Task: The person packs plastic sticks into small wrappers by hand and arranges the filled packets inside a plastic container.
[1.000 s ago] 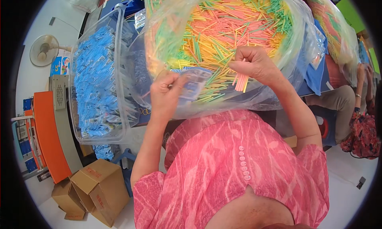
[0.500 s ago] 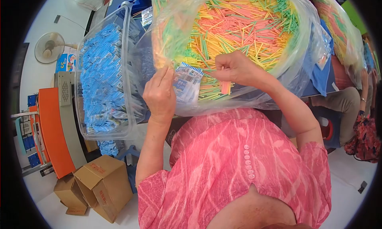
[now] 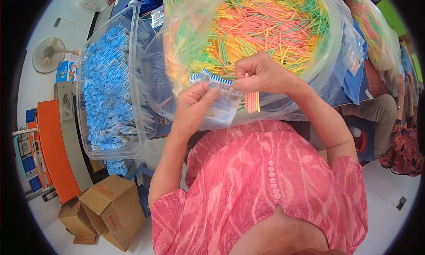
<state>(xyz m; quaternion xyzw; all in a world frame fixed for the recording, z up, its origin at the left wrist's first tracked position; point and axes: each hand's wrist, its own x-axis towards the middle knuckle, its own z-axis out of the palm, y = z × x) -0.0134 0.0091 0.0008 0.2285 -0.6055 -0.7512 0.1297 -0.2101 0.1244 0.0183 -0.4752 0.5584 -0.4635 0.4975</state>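
Observation:
My left hand [image 3: 192, 105] pinches a small clear packet [image 3: 223, 105] with a blue-striped top edge, holding it by its left side. My right hand [image 3: 261, 75] is closed on a small bundle of pink and yellow sticks [image 3: 252, 100] that hangs down below its fingers. The fingertips of my right hand meet the packet's upper right corner. Behind both hands lies a large clear plastic bag [image 3: 177, 46] full of pink, yellow and green sticks [image 3: 270, 27].
At the left is a clear bin [image 3: 138, 86] full of blue-striped packets [image 3: 108, 84]. Cardboard boxes [image 3: 108, 202] stand on the floor, lower left. Another bag of sticks [image 3: 369, 29] and a seated person [image 3: 405, 144] are at the right. A fan [image 3: 48, 55] is upper left.
My left hand has moved its grip on the packet, which now tilts beside my right hand. The stick bundle has come close to the packet and hangs more upright.

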